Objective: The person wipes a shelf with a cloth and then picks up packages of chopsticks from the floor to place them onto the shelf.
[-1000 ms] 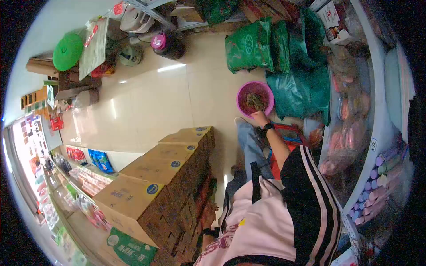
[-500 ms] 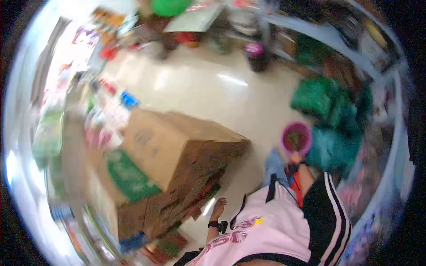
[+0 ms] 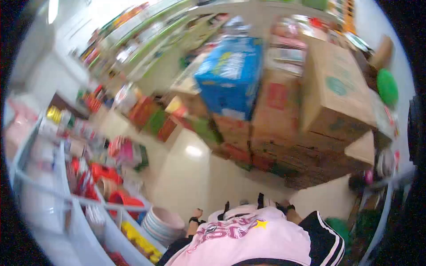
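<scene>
My left hand (image 3: pixel 198 213) hangs low beside the pink shirt, with a black band on its wrist. It is blurred and its fingers cannot be made out; nothing shows in it. Closest to it is a stack of pale pink and blue tubs (image 3: pixel 162 224) on the left. My right hand (image 3: pixel 283 207) is mostly hidden in front of the shirt; only a dark-banded wrist and forearm show clearly. Whatever it may hold is out of sight.
Stacked brown cartons (image 3: pixel 337 84) stand ahead, with a blue printed box (image 3: pixel 230 73) on the pile. Pale blue shelving (image 3: pixel 66 199) with goods runs along the left. Pale tiled floor (image 3: pixel 177 177) lies between. Green-edged shelves (image 3: pixel 151 48) are farther back.
My view has swung left, towards the shelving and cartons. The purple bucket, which my right hand held by its rim, has left the view. My left hand stays low at my side.
</scene>
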The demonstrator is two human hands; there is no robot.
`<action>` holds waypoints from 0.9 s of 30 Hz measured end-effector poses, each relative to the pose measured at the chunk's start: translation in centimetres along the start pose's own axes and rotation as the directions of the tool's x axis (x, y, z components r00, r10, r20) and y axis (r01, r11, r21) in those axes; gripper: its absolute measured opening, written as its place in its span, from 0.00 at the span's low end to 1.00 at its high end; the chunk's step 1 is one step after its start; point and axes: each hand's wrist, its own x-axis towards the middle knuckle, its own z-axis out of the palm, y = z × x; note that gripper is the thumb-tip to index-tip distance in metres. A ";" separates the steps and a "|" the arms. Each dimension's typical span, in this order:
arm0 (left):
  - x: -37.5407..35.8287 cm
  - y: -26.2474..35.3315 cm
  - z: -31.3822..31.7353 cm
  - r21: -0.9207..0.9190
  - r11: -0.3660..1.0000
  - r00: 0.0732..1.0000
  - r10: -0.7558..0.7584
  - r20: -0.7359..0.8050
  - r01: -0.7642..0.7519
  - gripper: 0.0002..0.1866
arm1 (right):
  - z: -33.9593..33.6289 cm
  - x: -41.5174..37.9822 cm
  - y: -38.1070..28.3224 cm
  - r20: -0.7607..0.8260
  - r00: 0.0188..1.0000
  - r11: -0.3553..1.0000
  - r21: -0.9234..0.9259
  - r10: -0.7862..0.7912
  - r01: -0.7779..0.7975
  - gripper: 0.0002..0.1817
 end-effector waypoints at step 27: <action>-0.5 -13.0 -8.7 -0.411 0.908 0.988 0.013 -0.154 -0.076 0.12 | -4.1 44.3 -31.1 0.631 0.655 0.803 -0.083 -0.416 0.590 0.11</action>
